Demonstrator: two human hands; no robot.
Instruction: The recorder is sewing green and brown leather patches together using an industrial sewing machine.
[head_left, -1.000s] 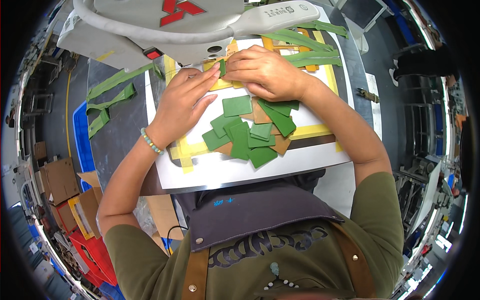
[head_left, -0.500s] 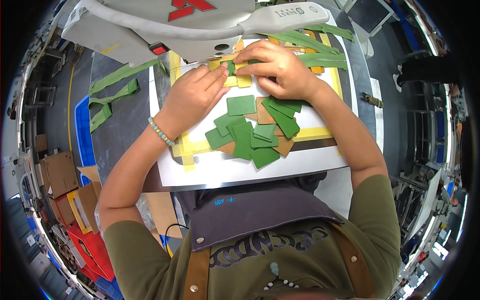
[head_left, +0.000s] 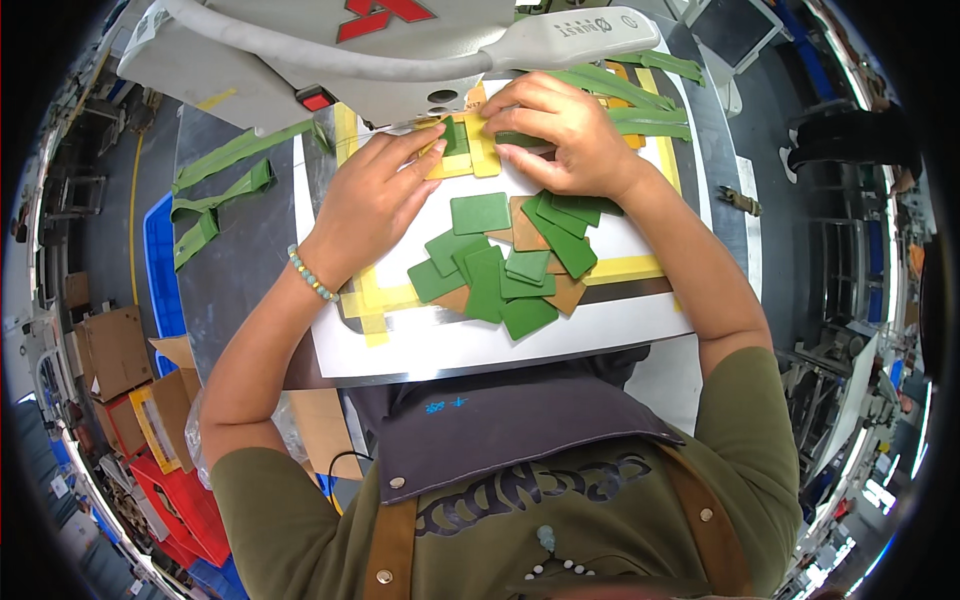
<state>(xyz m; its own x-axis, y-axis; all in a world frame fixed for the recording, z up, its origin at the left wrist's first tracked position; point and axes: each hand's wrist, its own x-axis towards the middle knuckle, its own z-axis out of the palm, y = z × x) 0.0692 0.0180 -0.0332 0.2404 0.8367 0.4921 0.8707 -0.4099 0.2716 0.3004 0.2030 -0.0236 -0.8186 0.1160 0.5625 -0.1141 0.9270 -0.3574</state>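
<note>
A yellow frame-shaped template (head_left: 454, 167) lies under the sewing machine, with a small green piece (head_left: 455, 137) inside its opening. My left hand (head_left: 372, 195) rests at the template's left side, fingers stretched out and fingertips touching its edge by the green piece. On the other side, my right hand (head_left: 565, 140) is spread, its fingertips at a yellow strip (head_left: 484, 150) along the template's right side. Below my hands, a loose pile of green rectangular pieces (head_left: 487, 283), some showing brown backs, lies on the white sheet (head_left: 400, 352).
The grey sewing machine (head_left: 270, 70) and its white lamp (head_left: 570, 35) overhang the work from the far side. Long green strips (head_left: 225, 160) lie at left, with more green strips (head_left: 650, 120) at right. A blue bin (head_left: 163, 265) and red boxes (head_left: 180, 505) stand left of the table.
My hands have drawn apart: the left slid left, the right slightly right. More of the green piece and the yellow strip shows between them. The pile has kept its arrangement.
</note>
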